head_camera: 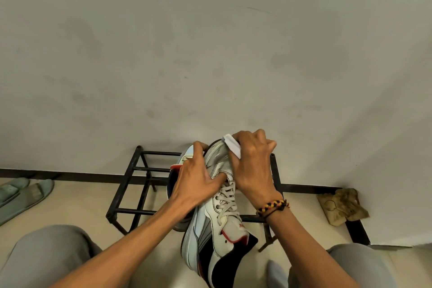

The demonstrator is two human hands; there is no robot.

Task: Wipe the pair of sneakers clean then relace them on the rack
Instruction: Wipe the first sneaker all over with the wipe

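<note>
1. The sneaker (217, 224) lies on the black metal rack (131, 170), its long axis running from the person towards the wall: toe far, heel near and overhanging the rack's front rail.
2. Its laces (226, 201) are threaded and face up.
3. A second sneaker (187, 159) sits just beside it on the left, largely hidden under the hand.
4. The left hand (198, 182) lies across the shoe's forepart, fingers curled round it, thumb towards the laces.
5. The right hand (252, 163), palm down, grips a folded white wipe (232, 148) and presses it against the toe.
6. A braided bracelet (272, 207) circles the right wrist.
</note>
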